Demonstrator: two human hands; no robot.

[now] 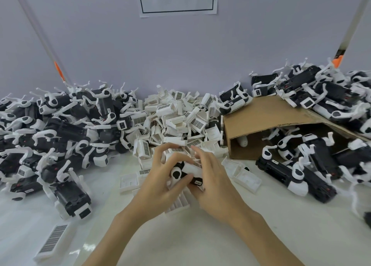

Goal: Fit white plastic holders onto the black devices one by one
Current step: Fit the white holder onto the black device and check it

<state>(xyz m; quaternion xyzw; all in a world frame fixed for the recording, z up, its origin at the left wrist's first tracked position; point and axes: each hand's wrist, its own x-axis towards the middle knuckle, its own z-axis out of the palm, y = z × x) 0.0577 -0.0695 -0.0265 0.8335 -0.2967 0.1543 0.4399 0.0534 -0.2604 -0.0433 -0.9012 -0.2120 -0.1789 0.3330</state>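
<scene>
- We've got one black device (195,179) w/ a white plastic holder (191,168) over it, held just above the table (200,237) between both hands, centre of view.
- Left hand (160,182): fingers curled round the device's left end, thumb under it, so clamped on the unit.
- Right hand (210,177): wrapped over the holder from the right, fingers pressing on top; also clamped on it.
- Can't tell if the holder is fully seated; fingers hide the join. Looks like mid-fit to us.
- Just beyond the hands: pile of loose holders (176,117), many left.
- Beside the right hand, one loose holder (244,175) lies on the table; another flat white piece (128,182) sits left of the left hand.
- Far left of the left hand: big heap of devices (50,135), white parts already on them; prob. done, can't confirm.
- Right of the right hand: tipped cardboard box (269,123) w/ more devices (313,157) spilling out and stacked behind it.
- Progress: well along by our guess, yet plenty of holders remain.
</scene>
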